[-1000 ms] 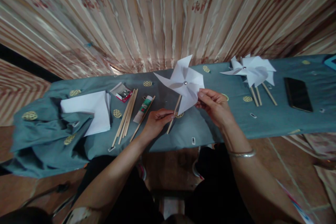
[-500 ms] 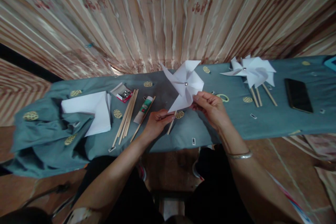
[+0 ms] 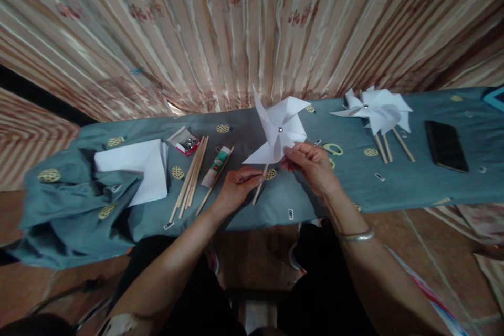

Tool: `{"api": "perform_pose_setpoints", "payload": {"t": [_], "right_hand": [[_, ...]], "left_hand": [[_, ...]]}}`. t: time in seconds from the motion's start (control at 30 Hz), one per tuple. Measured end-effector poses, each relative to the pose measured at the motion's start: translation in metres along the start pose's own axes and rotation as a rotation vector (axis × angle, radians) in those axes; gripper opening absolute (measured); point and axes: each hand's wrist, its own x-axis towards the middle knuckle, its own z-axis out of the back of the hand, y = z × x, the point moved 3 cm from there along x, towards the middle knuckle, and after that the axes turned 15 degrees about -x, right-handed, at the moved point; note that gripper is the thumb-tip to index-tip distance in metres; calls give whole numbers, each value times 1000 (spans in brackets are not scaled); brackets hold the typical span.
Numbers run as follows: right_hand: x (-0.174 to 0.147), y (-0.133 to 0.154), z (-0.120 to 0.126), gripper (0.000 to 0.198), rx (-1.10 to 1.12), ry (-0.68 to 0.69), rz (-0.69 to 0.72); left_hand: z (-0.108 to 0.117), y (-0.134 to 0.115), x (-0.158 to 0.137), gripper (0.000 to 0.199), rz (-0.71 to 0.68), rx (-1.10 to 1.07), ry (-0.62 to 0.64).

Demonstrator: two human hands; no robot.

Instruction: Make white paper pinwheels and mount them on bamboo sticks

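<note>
A white paper pinwheel (image 3: 289, 121) with a silver pin at its centre is held up over the middle of the cloth. My left hand (image 3: 238, 186) is closed on its wooden stick (image 3: 259, 191), just under the blades. Thumb and fingers of my right hand (image 3: 313, 163) pinch the lower right edge of the paper blades. Left of my left hand lie a glue stick (image 3: 217, 165), a loose stick beside it, and a bundle of wooden sticks (image 3: 192, 176). An opened small box of metal pins (image 3: 187, 143) sits behind the bundle.
Folded white paper sheets (image 3: 151, 181) lie at the left, partly under the bunched teal cloth (image 3: 79, 199). Scissors with pale green handles (image 3: 334, 149) rest behind my right hand. Finished pinwheels (image 3: 384, 110) and a black phone (image 3: 445, 145) lie right. A striped curtain (image 3: 252, 26) hangs behind.
The pinwheel's blades have turned a little clockwise on the pin. Both hands keep nearly the same places, and the view has shifted slightly.
</note>
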Motion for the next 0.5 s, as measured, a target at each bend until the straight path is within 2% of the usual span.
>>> {"api": "perform_pose_setpoints", "payload": {"t": [0.5], "right_hand": [[-2, 0, -6, 43, -60, 14, 14]], "left_hand": [[-1, 3, 0, 21, -3, 5, 9]]}}
